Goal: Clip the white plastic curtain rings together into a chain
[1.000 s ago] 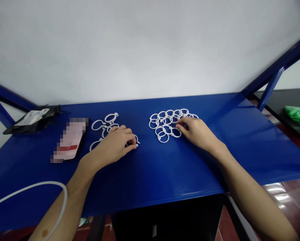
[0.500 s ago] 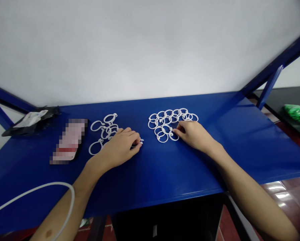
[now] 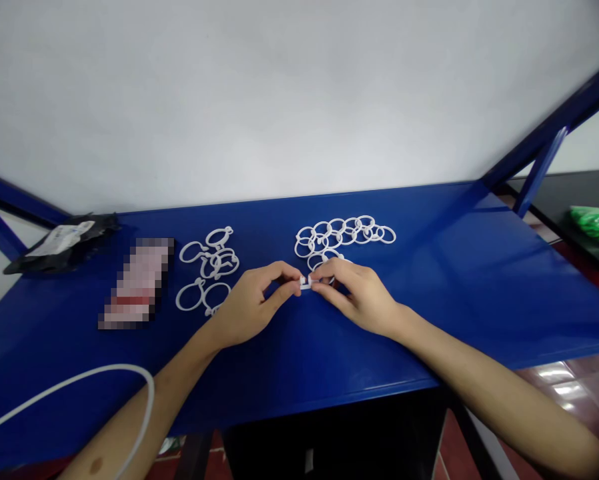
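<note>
Fingers of left hand and right hand meet tip to tip, both pinching 1 white ring just above the blue shelf, in front of the ring pile. Looks like the snap-it-shut step, which needs the ring ends lined up and a firm squeeze. Wrists low, forearms angled inward, thumbs under, index fingers arched on top. Loose rings lie off to the left.

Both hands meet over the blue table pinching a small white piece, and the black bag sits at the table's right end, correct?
Not quite: the head view shows the black bag at the left end of the table. The rest holds: the left hand and right hand meet, pinching the small white piece.
</note>
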{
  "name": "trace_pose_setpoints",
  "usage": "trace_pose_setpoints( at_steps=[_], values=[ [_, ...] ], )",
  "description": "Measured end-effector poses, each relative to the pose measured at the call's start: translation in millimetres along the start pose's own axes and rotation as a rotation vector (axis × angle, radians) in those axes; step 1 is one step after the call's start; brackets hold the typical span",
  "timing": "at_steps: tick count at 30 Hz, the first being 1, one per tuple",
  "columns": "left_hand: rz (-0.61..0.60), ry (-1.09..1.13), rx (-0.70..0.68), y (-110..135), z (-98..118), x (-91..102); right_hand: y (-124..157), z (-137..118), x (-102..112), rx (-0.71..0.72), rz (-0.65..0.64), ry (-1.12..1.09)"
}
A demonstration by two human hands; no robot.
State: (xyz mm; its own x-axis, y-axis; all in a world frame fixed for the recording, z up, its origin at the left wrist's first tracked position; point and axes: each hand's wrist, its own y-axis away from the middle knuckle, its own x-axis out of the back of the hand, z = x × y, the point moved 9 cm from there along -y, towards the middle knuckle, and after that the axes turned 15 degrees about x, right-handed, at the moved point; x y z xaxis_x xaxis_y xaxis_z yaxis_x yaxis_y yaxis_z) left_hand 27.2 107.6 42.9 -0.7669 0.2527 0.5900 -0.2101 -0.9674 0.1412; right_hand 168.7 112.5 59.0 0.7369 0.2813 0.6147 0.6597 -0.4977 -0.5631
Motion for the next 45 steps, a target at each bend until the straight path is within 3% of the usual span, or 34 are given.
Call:
trace_pose_setpoints(
  at_steps=[5, 10, 14, 17, 21, 25, 28, 32, 38, 42, 45],
  values=[
    [0.116, -0.030, -0.076, 1, 3, -4.7, 4, 9, -5, -0.052, 0.064, -0.044],
    [0.336, -0.245, -0.347, 18, 21, -12.0, 5, 0, -7, 0.046, 0.064, -0.024],
    [0.468, -0.398, -0.542, 34, 34, -19.5, 5, -12, -12, 0.117, -0.027, 0.062],
    [0.464, -0.478, -0.564, 35, 38, -21.9, 3, -14, -11, 0.140, -0.080, 0.080],
    [0.462, -0.605, -0.448, 20, 32, -7.6, -4, -1, 18, 0.127, -0.064, 0.124],
    [0.599, -0.786, -0.086, 1, 0, 38.8, 0, 36, 55, -0.052, -0.112, 0.216],
    [0.654, -0.932, 0.125, -3, -24, 68.3, 8, 58, 61, -0.118, -0.222, 0.152],
    [0.647, -1.039, 0.275, 0, -43, 85.7, 14, 67, 55, -0.115, -0.268, 0.105],
    [0.535, -1.026, 0.302, -4, -54, 81.7, 16, 71, 53, -0.134, -0.265, 0.113],
    [0.532, -0.988, 0.285, -6, -56, 81.9, 18, 75, 62, -0.171, -0.242, 0.167],
    [0.600, -0.970, 0.253, -2, -50, 85.8, 18, 75, 69, -0.192, -0.203, 0.247]
  ],
)
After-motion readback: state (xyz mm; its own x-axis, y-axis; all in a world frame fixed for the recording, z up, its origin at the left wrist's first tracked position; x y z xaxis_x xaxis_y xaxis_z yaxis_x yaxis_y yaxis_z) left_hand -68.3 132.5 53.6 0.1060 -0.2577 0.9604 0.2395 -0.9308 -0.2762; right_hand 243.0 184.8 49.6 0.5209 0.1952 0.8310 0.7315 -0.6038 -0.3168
